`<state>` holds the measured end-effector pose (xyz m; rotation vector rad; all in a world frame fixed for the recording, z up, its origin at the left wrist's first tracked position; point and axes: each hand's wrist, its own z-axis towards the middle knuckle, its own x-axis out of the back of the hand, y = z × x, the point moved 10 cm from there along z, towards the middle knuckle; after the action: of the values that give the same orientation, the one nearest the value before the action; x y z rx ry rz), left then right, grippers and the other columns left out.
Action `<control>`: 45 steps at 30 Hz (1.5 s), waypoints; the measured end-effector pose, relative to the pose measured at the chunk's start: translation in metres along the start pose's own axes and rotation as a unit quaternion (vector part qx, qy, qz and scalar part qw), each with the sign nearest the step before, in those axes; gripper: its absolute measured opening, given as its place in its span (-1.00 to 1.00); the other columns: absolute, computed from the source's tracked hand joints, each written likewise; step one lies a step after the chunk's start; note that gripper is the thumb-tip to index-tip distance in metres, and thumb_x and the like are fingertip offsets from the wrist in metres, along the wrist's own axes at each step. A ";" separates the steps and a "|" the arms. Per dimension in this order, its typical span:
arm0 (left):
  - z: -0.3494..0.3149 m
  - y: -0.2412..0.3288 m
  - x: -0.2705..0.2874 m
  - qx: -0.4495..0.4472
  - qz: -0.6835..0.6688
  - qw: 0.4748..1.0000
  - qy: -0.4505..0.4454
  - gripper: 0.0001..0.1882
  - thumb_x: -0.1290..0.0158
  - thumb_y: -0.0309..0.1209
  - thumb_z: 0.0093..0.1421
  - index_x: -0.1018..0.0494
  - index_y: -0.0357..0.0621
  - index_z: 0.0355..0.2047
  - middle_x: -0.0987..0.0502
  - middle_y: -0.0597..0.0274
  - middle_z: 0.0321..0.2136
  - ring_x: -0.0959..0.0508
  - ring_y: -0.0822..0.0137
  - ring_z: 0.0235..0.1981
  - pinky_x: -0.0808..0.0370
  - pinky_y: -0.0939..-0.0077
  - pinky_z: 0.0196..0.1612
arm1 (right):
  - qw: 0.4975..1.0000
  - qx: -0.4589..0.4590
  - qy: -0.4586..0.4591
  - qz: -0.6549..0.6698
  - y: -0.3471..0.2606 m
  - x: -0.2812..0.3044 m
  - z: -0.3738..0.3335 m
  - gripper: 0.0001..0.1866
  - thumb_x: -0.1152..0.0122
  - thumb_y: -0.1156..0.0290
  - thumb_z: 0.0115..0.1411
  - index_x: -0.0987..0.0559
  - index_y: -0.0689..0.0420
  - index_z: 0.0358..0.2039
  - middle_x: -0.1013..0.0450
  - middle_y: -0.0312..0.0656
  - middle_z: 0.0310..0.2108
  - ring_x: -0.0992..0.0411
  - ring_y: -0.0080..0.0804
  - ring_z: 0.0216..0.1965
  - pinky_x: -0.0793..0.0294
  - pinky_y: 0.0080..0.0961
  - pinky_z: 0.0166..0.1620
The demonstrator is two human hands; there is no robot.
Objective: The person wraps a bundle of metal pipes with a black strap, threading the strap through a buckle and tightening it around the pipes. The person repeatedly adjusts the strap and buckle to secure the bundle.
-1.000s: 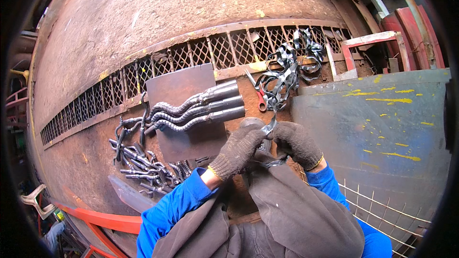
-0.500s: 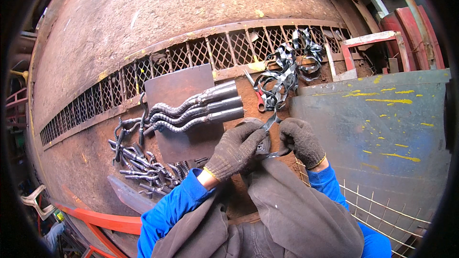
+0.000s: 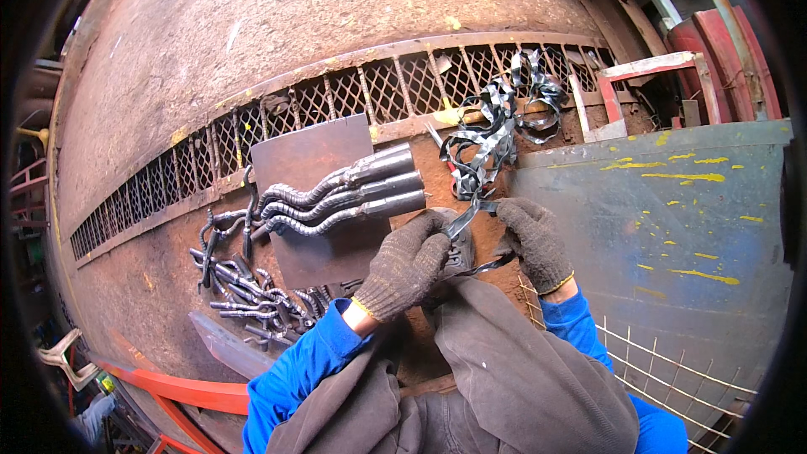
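Both my hands wear dark knitted gloves and are in front of my knees. My left hand (image 3: pixel 405 265) pinches a shiny black strip (image 3: pixel 460 224) between thumb and fingers. In my right hand (image 3: pixel 536 244) the same strip is gripped, and a loose length (image 3: pixel 492 266) hangs below between the hands. The strip runs up toward a tangled pile of strips (image 3: pixel 492 139) on the ground. A pair of scissors (image 3: pixel 435 136) lies partly hidden under that pile. To the left, wrapped pipes with smooth cylindrical ends (image 3: pixel 388 186) lie side by side on a flat metal plate (image 3: pixel 315 259).
Smaller wrapped pieces (image 3: pixel 252 290) are heaped left of the plate. A rusty metal grating (image 3: pixel 319 101) crosses the ground beyond. At right stands a grey sheet with yellow marks (image 3: pixel 664 219), near a wire mesh (image 3: pixel 664 370). An orange-red frame (image 3: pixel 185 387) is at lower left.
My hands have moved slightly apart, the left one to the left, showing more strip between them. The tangled pile has shifted and now covers more of the scissors' red handle.
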<state>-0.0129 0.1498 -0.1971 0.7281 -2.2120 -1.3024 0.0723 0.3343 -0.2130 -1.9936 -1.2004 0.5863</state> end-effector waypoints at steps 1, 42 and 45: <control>0.000 0.000 0.000 -0.013 0.010 1.000 0.004 -0.72 0.08 -0.28 0.30 -0.46 -0.26 -0.21 -0.49 0.13 -0.51 -0.50 0.34 -0.45 -0.46 0.40 -0.33 | 1.000 0.012 -0.001 -0.008 -0.002 0.000 0.000 -0.71 -0.24 0.29 0.29 -0.64 0.26 -0.12 -0.57 -0.27 -0.32 -0.48 -0.60 -0.51 -0.50 -0.63 -0.50; -0.017 -0.003 0.035 -0.141 0.093 0.980 0.102 -0.83 0.00 -0.50 0.28 -0.54 -0.39 -0.26 -0.57 0.07 -0.34 -0.63 0.25 -0.26 -0.59 0.40 -0.18 | 0.894 0.222 0.118 -0.372 -0.009 0.039 0.000 -0.48 -0.53 0.47 -0.22 -0.59 0.19 -0.16 -0.43 -0.14 -0.41 -0.37 -0.33 -0.43 -0.44 -0.36 -0.34; -0.014 -0.022 0.035 -0.012 -0.070 0.993 0.097 -0.84 -0.01 -0.51 0.27 -0.54 -0.38 -0.27 -0.57 0.04 -0.31 -0.64 0.23 -0.28 -0.60 0.40 -0.19 | 0.887 0.234 0.127 -0.377 -0.002 0.045 0.004 -0.51 -0.52 0.49 -0.21 -0.59 0.19 -0.18 -0.47 -0.13 -0.38 -0.41 -0.30 -0.39 -0.45 -0.33 -0.31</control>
<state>-0.0260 0.1092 -0.2057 0.9715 -2.0194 -1.2633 0.0892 0.3762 -0.2141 -1.0347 -1.3772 0.1727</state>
